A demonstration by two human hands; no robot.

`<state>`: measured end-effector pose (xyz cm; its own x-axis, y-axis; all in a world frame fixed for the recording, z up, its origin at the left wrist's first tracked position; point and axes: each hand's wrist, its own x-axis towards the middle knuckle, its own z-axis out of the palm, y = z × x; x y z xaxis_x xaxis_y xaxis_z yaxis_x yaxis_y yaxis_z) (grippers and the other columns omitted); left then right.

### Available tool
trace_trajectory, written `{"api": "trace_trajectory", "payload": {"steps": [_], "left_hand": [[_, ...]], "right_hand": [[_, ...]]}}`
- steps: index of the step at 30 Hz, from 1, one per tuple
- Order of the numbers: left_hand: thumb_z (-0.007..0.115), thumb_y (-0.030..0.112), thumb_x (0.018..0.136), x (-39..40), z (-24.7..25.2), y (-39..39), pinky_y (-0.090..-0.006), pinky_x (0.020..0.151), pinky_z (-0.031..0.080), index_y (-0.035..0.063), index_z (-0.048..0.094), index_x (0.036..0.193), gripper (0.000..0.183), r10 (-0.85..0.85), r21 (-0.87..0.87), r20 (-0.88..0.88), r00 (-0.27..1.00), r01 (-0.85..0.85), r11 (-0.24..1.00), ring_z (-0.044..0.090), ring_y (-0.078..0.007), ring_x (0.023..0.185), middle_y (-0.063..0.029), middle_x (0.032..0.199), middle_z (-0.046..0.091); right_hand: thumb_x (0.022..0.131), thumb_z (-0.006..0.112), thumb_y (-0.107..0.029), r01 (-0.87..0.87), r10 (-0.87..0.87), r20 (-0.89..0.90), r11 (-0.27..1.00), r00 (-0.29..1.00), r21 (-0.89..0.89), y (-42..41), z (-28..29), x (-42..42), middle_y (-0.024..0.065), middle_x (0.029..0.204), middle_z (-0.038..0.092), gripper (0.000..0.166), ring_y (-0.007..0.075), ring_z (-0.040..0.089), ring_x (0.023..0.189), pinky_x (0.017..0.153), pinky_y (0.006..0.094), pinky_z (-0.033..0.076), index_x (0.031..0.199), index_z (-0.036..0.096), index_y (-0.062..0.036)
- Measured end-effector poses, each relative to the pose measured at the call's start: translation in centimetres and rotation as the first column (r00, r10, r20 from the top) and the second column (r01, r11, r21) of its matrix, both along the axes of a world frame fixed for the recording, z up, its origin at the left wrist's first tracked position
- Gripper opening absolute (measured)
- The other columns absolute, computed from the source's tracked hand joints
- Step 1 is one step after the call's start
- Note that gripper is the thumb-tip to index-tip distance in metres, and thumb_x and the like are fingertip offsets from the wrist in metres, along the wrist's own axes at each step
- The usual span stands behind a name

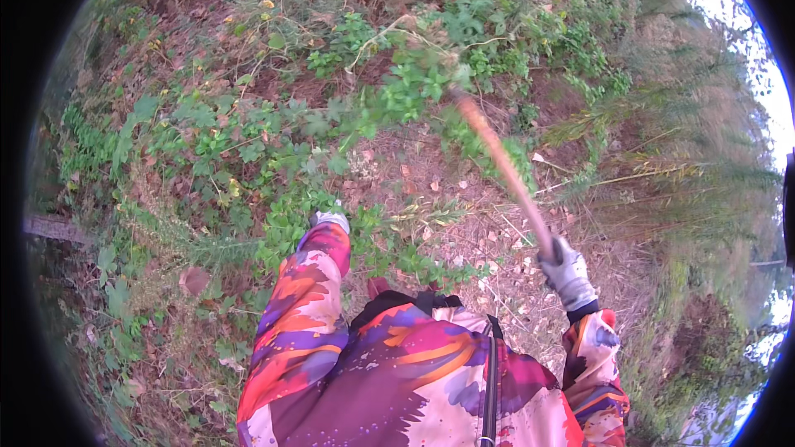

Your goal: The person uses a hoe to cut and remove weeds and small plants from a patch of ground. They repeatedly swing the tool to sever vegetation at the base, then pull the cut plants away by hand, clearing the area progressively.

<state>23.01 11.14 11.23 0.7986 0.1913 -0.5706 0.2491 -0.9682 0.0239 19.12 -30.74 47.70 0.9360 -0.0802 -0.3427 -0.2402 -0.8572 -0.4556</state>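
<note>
My right hand (566, 273), in a pale work glove with dark parts, is closed around the lower end of a wooden tool handle (506, 164). The handle slants up and left into green weeds (416, 77); the tool's head is blurred and covered by plants, so its kind cannot be told. Gloved too, my left hand (331, 218) is low among leafy green stems (292, 208) in front of me, left of the handle. Leaves and the sleeve hide its fingers, so whether it grips stems cannot be told.
Dry leaf litter and straw (428, 180) cover the ground between the hands. Broad-leaved creepers (205, 130) spread over the left side. Tall feathery plants (677, 161) stand at the right. A piece of weathered wood (59, 228) lies at the far left edge.
</note>
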Motion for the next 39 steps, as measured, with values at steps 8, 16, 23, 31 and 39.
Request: {"api": "trace_trajectory", "payload": {"steps": [8, 16, 23, 31, 39], "left_hand": [[0.046, 0.022, 0.076, -4.2, 0.5, -0.2, -0.0405, 0.088, 0.036, 0.0099, 0.035, 0.123, 0.050, 0.144, -0.040, 0.031, 0.989, -0.142, 0.989, 0.046, -0.0295, 0.106, -0.0127, 0.119, 0.045], [0.048, 0.024, 0.074, -3.4, 6.9, -1.8, -0.0445, 0.098, 0.023, 0.0095, 0.019, 0.131, 0.065, 0.140, -0.043, -0.077, 0.987, -0.144, 0.989, 0.032, -0.0334, 0.118, -0.0156, 0.128, 0.034], [0.049, 0.026, 0.074, -3.0, 1.2, -1.3, -0.0454, 0.100, 0.018, 0.0087, 0.014, 0.132, 0.070, 0.100, -0.115, -0.148, 0.984, -0.117, 0.986, 0.028, -0.0315, 0.121, -0.0161, 0.132, 0.028], [0.042, 0.025, 0.079, -3.1, 9.8, -2.0, -0.0436, 0.097, 0.023, 0.0083, 0.019, 0.131, 0.058, 0.025, -0.062, -0.193, 0.981, -0.038, 0.997, 0.031, -0.0272, 0.119, -0.0121, 0.133, 0.027], [0.044, 0.023, 0.078, -2.9, 7.8, -1.3, -0.0471, 0.098, 0.021, 0.0113, 0.011, 0.133, 0.066, 0.137, -0.181, -0.228, 0.964, -0.180, 0.967, 0.034, -0.0313, 0.117, -0.0158, 0.129, 0.033]], "right_hand": [[0.074, 0.061, -0.011, 0.294, -0.301, 0.033, 0.945, 0.953, 0.144, -0.8, -1.6, 0.1, 0.0013, 0.054, 0.047, 0.025, 0.0089, 0.043, 0.037, 0.031, 0.0246, 0.035, 0.095, 0.047, -0.0074], [0.072, 0.062, -0.009, 0.238, -0.210, -0.124, 0.924, 0.970, 0.299, 2.2, 2.0, -5.7, 0.0024, 0.060, 0.051, 0.044, 0.0066, 0.045, 0.043, 0.035, 0.0217, 0.036, 0.112, 0.044, -0.0047], [0.071, 0.065, -0.012, 0.160, -0.032, -0.339, 0.920, 0.940, 0.358, 3.0, 5.1, -8.5, 0.0073, 0.080, 0.058, 0.048, 0.0076, 0.053, 0.060, 0.051, 0.0226, 0.044, 0.112, 0.044, 0.0017], [0.067, 0.060, -0.020, -0.439, 0.441, 0.082, 0.897, 0.894, -0.038, 10.1, -0.1, -2.9, 0.0140, 0.071, 0.056, 0.032, 0.0330, 0.056, 0.065, 0.058, 0.0404, 0.044, 0.094, 0.048, -0.0090], [0.070, 0.060, -0.022, -0.396, 0.367, -0.151, 0.822, 0.918, -0.409, 5.6, -4.2, 1.4, 0.0119, 0.071, 0.057, 0.023, 0.0308, 0.057, 0.067, 0.060, 0.0412, 0.044, 0.082, 0.045, -0.0090]]}}
